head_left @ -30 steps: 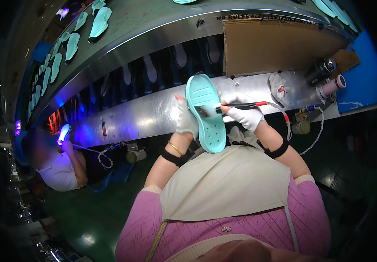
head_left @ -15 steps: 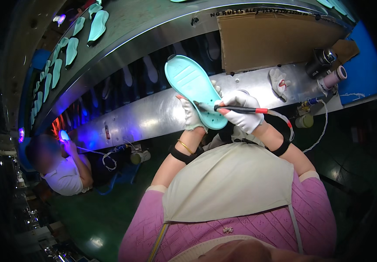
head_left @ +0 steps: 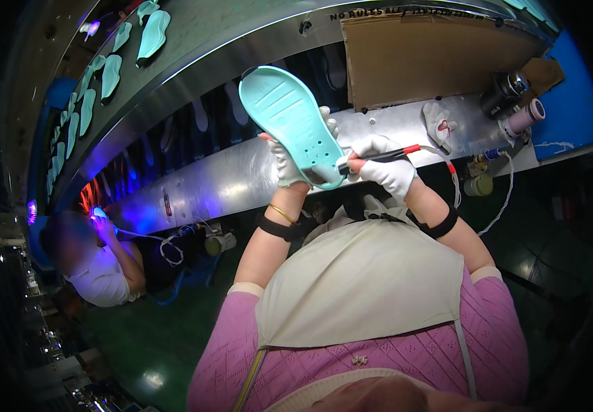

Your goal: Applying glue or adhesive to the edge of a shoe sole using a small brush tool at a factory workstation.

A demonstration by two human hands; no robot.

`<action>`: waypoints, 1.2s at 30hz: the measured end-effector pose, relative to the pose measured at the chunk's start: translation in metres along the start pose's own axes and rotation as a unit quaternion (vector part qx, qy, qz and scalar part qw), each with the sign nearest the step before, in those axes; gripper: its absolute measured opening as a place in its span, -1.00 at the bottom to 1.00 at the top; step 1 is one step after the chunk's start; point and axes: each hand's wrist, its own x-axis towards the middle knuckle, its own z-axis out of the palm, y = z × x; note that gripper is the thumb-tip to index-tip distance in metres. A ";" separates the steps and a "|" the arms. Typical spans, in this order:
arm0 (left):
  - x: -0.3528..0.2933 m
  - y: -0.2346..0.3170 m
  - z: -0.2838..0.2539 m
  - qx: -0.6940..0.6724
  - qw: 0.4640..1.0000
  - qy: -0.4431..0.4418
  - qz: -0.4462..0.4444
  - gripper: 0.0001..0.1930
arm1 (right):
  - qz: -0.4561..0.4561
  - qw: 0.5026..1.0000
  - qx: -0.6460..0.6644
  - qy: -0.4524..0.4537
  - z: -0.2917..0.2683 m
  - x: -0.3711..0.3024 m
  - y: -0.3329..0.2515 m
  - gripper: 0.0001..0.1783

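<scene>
A mint-green shoe sole (head_left: 291,122) is held up in front of me, tread side facing me, tilted with its toe toward the upper left. My left hand (head_left: 287,165), in a white glove, grips it from underneath near the heel. My right hand (head_left: 387,169), also gloved, holds a thin black and red tool (head_left: 386,155) with a cord, and its tip touches the heel end of the sole.
A metal conveyor housing (head_left: 228,172) runs in front of me, with more mint soles (head_left: 153,33) on the upper belt. A cardboard sheet (head_left: 420,55), a spare glove (head_left: 441,125) and small containers (head_left: 516,103) lie at the right. Another person (head_left: 104,268) works at the left.
The sole has been raised and turned, its toe swinging to the upper left and the tread side facing me. My right hand has kept the tool at its heel end.
</scene>
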 end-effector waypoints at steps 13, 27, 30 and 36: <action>0.010 0.035 -0.006 0.299 0.925 -0.080 -0.219 0.03 | -0.009 0.971 -0.140 -0.194 -0.017 0.009 -0.011 -0.81; 0.020 0.033 -0.007 0.433 0.854 0.070 -0.280 -0.30 | -0.053 0.976 -0.178 -0.112 -0.009 0.013 -0.009 -0.83; 0.019 0.035 -0.004 0.447 0.847 0.077 -0.276 -0.32 | -0.074 0.962 -0.227 -0.134 -0.012 0.013 -0.011 -0.82; 0.016 0.060 -0.005 0.372 0.928 -0.005 -0.018 -0.29 | -0.098 0.991 -0.063 -0.063 -0.025 0.013 -0.035 -0.84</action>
